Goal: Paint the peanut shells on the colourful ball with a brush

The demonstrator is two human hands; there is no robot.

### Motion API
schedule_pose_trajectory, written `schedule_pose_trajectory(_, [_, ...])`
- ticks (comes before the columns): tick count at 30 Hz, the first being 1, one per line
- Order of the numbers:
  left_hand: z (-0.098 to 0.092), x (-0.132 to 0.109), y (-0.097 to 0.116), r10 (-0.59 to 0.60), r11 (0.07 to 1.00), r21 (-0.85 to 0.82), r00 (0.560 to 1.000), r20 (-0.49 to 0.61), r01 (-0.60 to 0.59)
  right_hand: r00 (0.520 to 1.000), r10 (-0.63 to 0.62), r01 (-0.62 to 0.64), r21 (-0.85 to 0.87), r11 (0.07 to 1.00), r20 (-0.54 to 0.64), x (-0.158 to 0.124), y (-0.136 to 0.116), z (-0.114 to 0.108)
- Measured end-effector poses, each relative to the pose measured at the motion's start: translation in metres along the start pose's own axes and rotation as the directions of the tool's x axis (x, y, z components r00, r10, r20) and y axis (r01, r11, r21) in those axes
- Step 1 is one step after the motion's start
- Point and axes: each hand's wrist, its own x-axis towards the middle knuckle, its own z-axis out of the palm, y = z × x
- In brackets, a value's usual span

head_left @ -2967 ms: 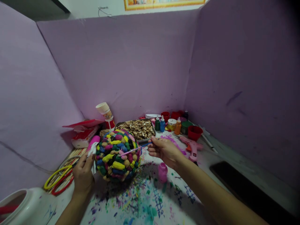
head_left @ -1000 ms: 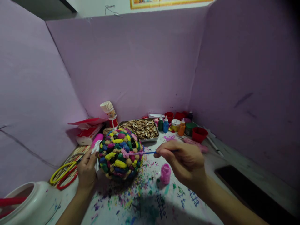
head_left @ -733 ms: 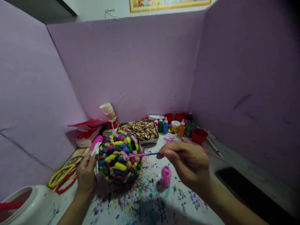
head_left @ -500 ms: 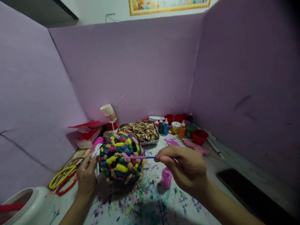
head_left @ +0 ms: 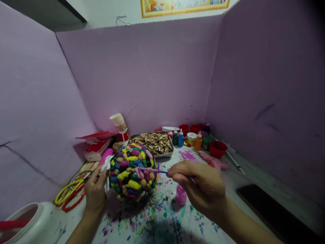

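Note:
A round ball (head_left: 132,184) covered in painted peanut shells, in yellow, green, blue, magenta and black with some bare tan ones, rests on the paint-spattered table. My right hand (head_left: 199,181) pinches a thin blue paintbrush (head_left: 162,171), coated pink toward its tip. That tip touches a shell on the ball's front, just above a pink-painted one. At the ball's left side, my left hand (head_left: 96,191) is closed on a crumpled white tissue (head_left: 107,163) that lies against the ball. A small pink paint bottle (head_left: 181,196) stands uncapped below my right hand, partly covered by it.
Behind the ball sits a metal tray (head_left: 166,155) of shell halves. Paint bottles, including a blue one (head_left: 180,139), and a red cup (head_left: 217,149) line the back right. A pink glue gun (head_left: 214,161), a phone (head_left: 269,210), scissors (head_left: 69,193) and a white tub (head_left: 42,220) lie around.
The brush tip has moved slightly up from the pink shell to the spot just above it. My left hand stays at the ball's side with the tissue. The view has shifted slightly.

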Motion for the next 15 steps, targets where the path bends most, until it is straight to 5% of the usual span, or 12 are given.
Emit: schedule_pose_trajectory(15, [-0.0005, -0.0004, 0.0062, -0.017, 1.0, -0.007, 1.0, 0.003, 0.017, 0.962, 0.209, -0.202, 0.058, 0.978, -0.175, -0.0042, -0.0012, 0.0048])
